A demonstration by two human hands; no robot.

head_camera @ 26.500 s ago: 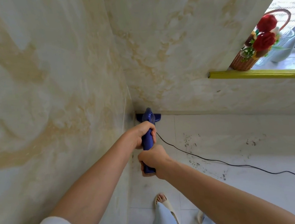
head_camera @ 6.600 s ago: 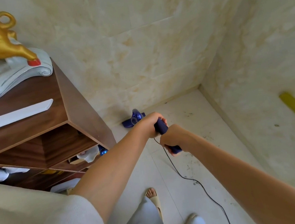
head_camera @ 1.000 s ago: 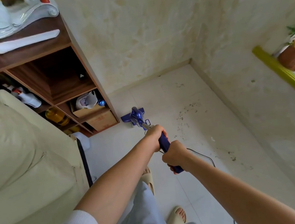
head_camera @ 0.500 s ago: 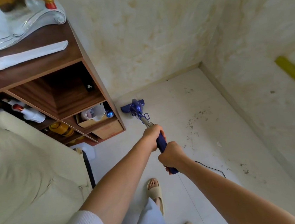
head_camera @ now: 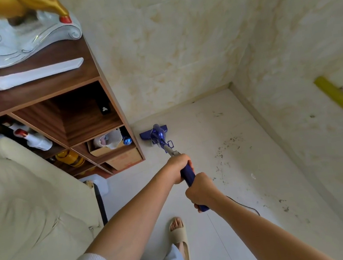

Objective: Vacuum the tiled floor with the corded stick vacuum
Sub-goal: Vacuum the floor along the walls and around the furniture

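Vacuum head [head_camera: 153, 133] now nearer the shelf unit [head_camera: 83, 118] (sofa [head_camera: 26, 210] left), both hands [head_camera: 179, 167] clamped on handle [head_camera: 188, 176].

I have one view only, from the camera on the person's head, so nothing overlaps with a second view. It looks forward and steeply down along both outstretched arms to the floor [head_camera: 219, 124] and the corner of two walls. The wide lens bends the shelf unit [head_camera: 60, 104] and sofa [head_camera: 24, 200] close at my left edge.
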